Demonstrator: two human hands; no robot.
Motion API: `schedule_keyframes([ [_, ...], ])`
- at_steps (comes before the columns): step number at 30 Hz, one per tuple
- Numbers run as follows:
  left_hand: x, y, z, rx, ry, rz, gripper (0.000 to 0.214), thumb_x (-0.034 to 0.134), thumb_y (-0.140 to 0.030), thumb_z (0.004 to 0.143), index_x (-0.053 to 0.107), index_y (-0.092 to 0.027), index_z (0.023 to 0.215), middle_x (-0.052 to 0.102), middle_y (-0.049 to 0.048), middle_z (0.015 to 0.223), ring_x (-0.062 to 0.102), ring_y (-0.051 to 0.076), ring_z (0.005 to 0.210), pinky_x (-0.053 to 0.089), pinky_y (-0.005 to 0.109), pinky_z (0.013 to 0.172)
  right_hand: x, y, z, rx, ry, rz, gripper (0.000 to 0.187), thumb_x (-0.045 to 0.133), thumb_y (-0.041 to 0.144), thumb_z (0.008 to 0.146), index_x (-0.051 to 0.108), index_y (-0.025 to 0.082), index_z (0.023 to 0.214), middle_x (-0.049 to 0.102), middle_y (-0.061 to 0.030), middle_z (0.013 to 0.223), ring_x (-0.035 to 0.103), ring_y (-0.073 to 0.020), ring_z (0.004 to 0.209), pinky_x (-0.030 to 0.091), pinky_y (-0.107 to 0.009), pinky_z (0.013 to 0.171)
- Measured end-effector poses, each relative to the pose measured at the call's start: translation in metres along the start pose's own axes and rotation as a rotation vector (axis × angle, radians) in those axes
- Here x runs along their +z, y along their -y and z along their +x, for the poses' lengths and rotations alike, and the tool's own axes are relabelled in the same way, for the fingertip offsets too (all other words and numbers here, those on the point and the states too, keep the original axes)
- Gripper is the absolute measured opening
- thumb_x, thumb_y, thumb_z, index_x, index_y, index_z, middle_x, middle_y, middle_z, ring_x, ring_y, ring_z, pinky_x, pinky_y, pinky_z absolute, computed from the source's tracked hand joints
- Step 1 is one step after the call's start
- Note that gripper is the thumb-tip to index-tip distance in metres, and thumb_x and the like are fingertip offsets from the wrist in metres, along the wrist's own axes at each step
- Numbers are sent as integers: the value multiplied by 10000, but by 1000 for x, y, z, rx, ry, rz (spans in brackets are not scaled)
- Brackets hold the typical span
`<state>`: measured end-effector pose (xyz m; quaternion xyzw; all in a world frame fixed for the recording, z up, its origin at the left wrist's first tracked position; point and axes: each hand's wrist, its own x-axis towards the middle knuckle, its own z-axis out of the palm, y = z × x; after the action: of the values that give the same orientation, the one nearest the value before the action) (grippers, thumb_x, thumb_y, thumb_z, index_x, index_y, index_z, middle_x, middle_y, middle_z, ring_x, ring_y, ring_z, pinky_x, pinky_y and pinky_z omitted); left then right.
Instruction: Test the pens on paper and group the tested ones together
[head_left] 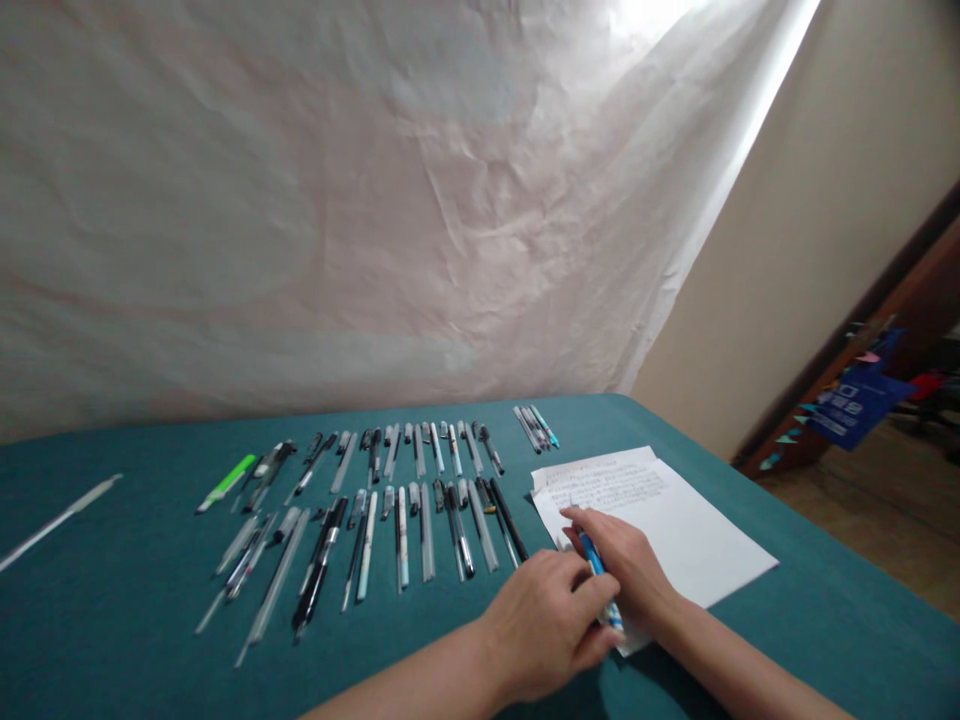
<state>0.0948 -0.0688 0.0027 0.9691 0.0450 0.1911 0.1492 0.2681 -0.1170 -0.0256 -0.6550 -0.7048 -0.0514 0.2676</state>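
My left hand [544, 620] and my right hand [626, 565] meet at the near edge of a white sheet of paper [675, 520] with handwriting near its top. Both hands close on a blue and white pen [600, 575], the left pinching its lower end, the right curled around its upper part. To the left, several pens [405, 500] lie in rows on the teal tablecloth [135, 600].
A green marker [227, 482] lies at the left end of the rows. A long white pen [64, 518] lies alone at far left. A few pens [536, 427] rest beyond the paper. A white sheet hangs behind the table; a doorway is at right.
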Motion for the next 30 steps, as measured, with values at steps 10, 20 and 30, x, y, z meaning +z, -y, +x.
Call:
schedule_keyframes([
  [10,-5,2,-2,-136,-42,-98,442,529,-366,803,401,-216,1198,517,66,1068,496,209,937,406,325,842,-11,11,12,445,80,760,288,430,415,845,540,178,724,518,8,625,465,-115,553,379,-222,514],
  [20,-6,5,-4,-119,-78,-20,537,560,-366,780,353,-171,1236,487,112,1189,462,249,1047,365,405,909,-22,-32,76,480,44,705,365,510,470,777,601,140,907,509,23,572,447,-88,494,336,-193,439],
  [30,-42,36,-38,-329,-57,82,297,545,-234,786,523,-174,1076,511,99,1176,464,261,1067,355,431,932,21,-141,187,612,130,148,254,515,324,838,595,115,956,607,-39,947,581,-186,837,477,-312,708],
])
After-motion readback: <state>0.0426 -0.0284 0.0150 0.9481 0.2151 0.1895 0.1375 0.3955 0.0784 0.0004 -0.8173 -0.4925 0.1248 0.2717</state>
